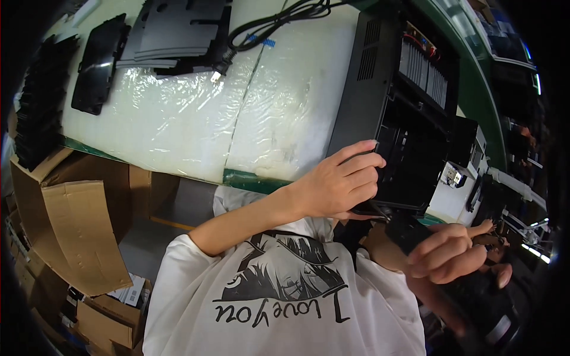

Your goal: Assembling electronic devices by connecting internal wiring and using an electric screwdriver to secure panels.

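A large dark grey and black machine casing (pixel 347 127) stands at the right of the table, its front open onto a dark inside. My left hand (pixel 344 181) is closed over the near edge of the casing, fingers bent against it and thumb stretched low toward a tool's tip. In my right hand (pixel 445 255) is a black power drill (pixel 408 232), its handle mostly hidden by the fingers and in shadow. The drill's narrow front end points left, close to the casing's lower near corner. Any screw at that tip is too small to make out.
A black power cord (pixel 267 21) with a plug lies on the plastic-wrapped white table (pixel 160 118). Flat black panels (pixel 98 65) lie farther left. Open cardboard boxes (pixel 86 237) stand below the table's left edge. Another person's hand (pixel 484 227) shows at the right.
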The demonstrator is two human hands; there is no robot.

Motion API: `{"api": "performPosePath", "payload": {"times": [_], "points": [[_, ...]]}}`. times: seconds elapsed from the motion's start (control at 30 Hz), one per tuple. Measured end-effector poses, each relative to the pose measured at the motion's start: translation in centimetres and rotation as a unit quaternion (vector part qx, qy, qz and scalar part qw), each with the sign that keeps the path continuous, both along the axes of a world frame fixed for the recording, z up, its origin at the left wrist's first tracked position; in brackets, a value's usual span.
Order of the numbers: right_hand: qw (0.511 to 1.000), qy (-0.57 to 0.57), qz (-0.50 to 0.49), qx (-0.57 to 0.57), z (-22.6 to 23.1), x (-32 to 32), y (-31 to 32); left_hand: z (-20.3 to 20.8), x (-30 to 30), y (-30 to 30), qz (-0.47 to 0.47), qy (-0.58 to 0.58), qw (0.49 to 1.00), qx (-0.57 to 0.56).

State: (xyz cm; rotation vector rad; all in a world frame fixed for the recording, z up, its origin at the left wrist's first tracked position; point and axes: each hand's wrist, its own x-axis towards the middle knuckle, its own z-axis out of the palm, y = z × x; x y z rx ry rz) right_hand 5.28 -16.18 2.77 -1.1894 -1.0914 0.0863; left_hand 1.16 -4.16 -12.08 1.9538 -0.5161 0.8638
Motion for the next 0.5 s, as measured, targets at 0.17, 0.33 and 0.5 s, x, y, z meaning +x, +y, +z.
{"api": "performPosePath", "payload": {"times": [0.17, 0.33, 0.5], "points": [[0.972, 0.030, -0.064, 0.225, 3.9, 0.5, -5.7, 0.7, 0.0, 0.7, -0.035, 0.022, 0.999, 0.009], [0.938, 0.122, -0.165, 0.278, 6.5, 2.1, -16.6, 1.9, -0.9, 3.4, -0.073, 0.098, 0.992, 0.024], [0.891, 0.182, -0.410, 0.071, 3.5, 2.4, -24.1, 3.9, 0.2, 5.1, -0.166, 0.178, 0.966, -0.085]]}}
